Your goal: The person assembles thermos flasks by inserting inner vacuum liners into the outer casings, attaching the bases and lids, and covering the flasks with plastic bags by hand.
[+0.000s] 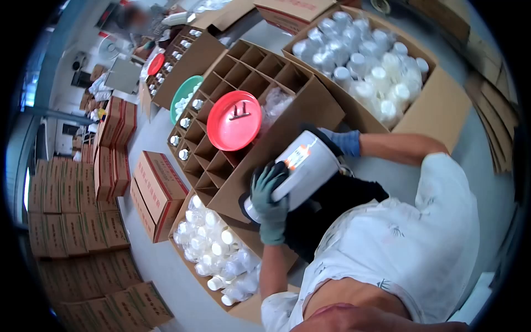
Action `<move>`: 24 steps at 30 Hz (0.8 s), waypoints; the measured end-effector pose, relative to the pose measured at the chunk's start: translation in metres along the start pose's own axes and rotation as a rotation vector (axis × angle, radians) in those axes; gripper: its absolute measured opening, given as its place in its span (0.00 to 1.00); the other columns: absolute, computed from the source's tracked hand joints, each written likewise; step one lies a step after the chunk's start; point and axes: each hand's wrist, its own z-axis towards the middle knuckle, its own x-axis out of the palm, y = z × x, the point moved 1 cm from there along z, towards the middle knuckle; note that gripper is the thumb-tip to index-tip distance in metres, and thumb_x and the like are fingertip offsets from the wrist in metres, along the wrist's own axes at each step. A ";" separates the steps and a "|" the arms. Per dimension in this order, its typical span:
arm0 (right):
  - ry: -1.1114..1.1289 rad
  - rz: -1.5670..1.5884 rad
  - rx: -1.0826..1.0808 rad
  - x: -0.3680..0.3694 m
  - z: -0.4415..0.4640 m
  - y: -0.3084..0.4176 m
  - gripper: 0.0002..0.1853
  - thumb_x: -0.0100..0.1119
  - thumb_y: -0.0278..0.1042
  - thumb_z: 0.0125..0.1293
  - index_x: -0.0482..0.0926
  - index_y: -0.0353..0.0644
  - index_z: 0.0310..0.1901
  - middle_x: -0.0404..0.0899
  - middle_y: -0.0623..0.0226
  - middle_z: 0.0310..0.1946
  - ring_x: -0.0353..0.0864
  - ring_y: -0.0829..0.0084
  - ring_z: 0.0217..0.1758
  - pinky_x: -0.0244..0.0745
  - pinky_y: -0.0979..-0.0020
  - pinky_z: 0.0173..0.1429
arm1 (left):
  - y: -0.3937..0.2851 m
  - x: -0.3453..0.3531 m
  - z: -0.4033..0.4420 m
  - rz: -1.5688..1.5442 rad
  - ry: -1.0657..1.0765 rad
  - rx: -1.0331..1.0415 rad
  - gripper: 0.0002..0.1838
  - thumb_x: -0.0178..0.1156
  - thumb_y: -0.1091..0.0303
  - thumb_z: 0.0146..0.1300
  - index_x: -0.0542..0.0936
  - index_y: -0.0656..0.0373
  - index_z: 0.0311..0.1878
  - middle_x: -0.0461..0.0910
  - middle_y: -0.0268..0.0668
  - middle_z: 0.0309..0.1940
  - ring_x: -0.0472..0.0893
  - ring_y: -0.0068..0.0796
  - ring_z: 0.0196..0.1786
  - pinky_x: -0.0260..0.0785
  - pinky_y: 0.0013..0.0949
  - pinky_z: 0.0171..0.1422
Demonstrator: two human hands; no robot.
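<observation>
My left hand (271, 193), in a grey-green glove with dark fingertips, is closed around the near side of a white cylindrical object (310, 166) with an orange-and-white label and dark ends. At its far end, my right hand (344, 142) in a blue glove grips it; those fingers are mostly hidden. The object is held tilted at the edge of a divided carton (265, 61). On the carton's dividers sits a red plastic dish (235, 135) with small dark pieces in it. Several white-capped bottles (183, 154) stand in the cells along one side.
An open carton of clear bottles (381, 72) stands at the upper right, another bottle carton (213, 249) at the lower left. A green basin (185, 91) holds white caps. Stacked cartons (77, 216) line the left. A person (133, 25) is at the far upper left.
</observation>
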 end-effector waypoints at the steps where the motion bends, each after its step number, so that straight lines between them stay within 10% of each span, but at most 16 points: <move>1: -0.016 -0.192 -0.113 0.014 -0.020 0.015 0.25 0.47 0.52 0.73 0.69 0.45 0.64 0.72 0.65 0.58 0.72 0.73 0.59 0.66 0.67 0.66 | 0.012 -0.005 -0.011 -0.210 -0.079 -0.137 0.20 0.50 0.77 0.60 0.80 0.62 0.54 0.84 0.42 0.46 0.81 0.36 0.52 0.70 0.39 0.61; 3: -0.118 -0.594 -0.327 0.042 -0.058 0.043 0.25 0.47 0.49 0.74 0.67 0.44 0.66 0.71 0.66 0.58 0.71 0.75 0.60 0.67 0.68 0.66 | 0.021 0.023 -0.035 -0.640 -0.007 -0.770 0.17 0.50 0.74 0.62 0.81 0.68 0.51 0.84 0.43 0.44 0.83 0.31 0.45 0.74 0.36 0.51; 5: -0.018 -0.519 -0.485 0.048 -0.034 0.036 0.25 0.49 0.51 0.72 0.70 0.45 0.64 0.76 0.64 0.54 0.74 0.73 0.58 0.68 0.69 0.64 | 0.033 0.013 -0.028 0.014 0.088 -0.327 0.16 0.50 0.75 0.62 0.81 0.68 0.51 0.84 0.44 0.45 0.83 0.33 0.43 0.74 0.35 0.50; 6: -0.010 -0.329 -0.440 0.048 -0.019 0.023 0.26 0.50 0.51 0.72 0.69 0.45 0.64 0.77 0.62 0.54 0.74 0.71 0.59 0.68 0.69 0.65 | 0.017 -0.008 -0.021 -0.458 -0.149 -0.605 0.18 0.56 0.75 0.58 0.81 0.61 0.53 0.83 0.44 0.46 0.83 0.37 0.48 0.73 0.38 0.56; 7: 0.035 0.115 -0.033 0.029 -0.012 0.011 0.29 0.49 0.53 0.72 0.67 0.41 0.66 0.75 0.61 0.57 0.71 0.69 0.63 0.65 0.67 0.68 | -0.011 -0.011 0.003 0.037 -0.156 -0.078 0.21 0.60 0.75 0.52 0.82 0.55 0.53 0.83 0.41 0.48 0.80 0.40 0.55 0.66 0.43 0.66; 9: 0.119 -0.144 -0.155 0.014 -0.002 0.006 0.29 0.48 0.52 0.73 0.66 0.40 0.66 0.75 0.60 0.59 0.71 0.67 0.63 0.64 0.66 0.69 | -0.035 -0.011 0.027 0.306 0.056 0.114 0.23 0.60 0.77 0.48 0.83 0.54 0.51 0.83 0.38 0.50 0.77 0.37 0.60 0.57 0.46 0.73; 11: -0.105 0.008 -0.034 0.033 -0.007 0.018 0.28 0.47 0.51 0.74 0.66 0.40 0.67 0.72 0.61 0.61 0.70 0.64 0.64 0.62 0.66 0.71 | -0.005 -0.026 0.020 0.089 -0.021 -0.008 0.18 0.58 0.73 0.55 0.83 0.57 0.50 0.84 0.37 0.47 0.81 0.33 0.54 0.64 0.43 0.67; 13: -0.115 -0.698 -0.478 0.034 -0.006 0.018 0.28 0.46 0.51 0.74 0.63 0.42 0.68 0.68 0.62 0.63 0.66 0.66 0.67 0.59 0.68 0.71 | 0.020 -0.035 -0.005 -0.573 -0.072 -0.834 0.15 0.58 0.68 0.61 0.83 0.62 0.50 0.85 0.39 0.42 0.82 0.28 0.47 0.71 0.36 0.57; 17: 0.124 -0.359 -0.477 0.072 -0.006 0.029 0.29 0.50 0.50 0.72 0.62 0.41 0.68 0.65 0.60 0.65 0.63 0.68 0.68 0.56 0.65 0.73 | 0.025 -0.033 -0.022 -0.364 -0.224 -0.610 0.18 0.59 0.77 0.55 0.82 0.61 0.51 0.83 0.44 0.48 0.82 0.42 0.51 0.72 0.40 0.60; 18: 0.138 -0.182 -0.439 0.070 0.001 0.023 0.30 0.51 0.50 0.71 0.62 0.40 0.68 0.63 0.60 0.66 0.62 0.68 0.69 0.54 0.65 0.74 | 0.004 -0.040 -0.003 -0.045 -0.193 -0.222 0.17 0.58 0.78 0.55 0.82 0.63 0.50 0.83 0.45 0.48 0.81 0.43 0.54 0.69 0.41 0.62; 24: 0.088 -0.726 -0.606 0.116 0.015 0.045 0.27 0.46 0.50 0.73 0.65 0.41 0.66 0.67 0.56 0.62 0.63 0.65 0.68 0.56 0.62 0.72 | 0.030 -0.059 -0.030 -0.434 -0.333 -0.451 0.17 0.55 0.74 0.57 0.82 0.68 0.50 0.83 0.45 0.48 0.80 0.35 0.53 0.69 0.38 0.62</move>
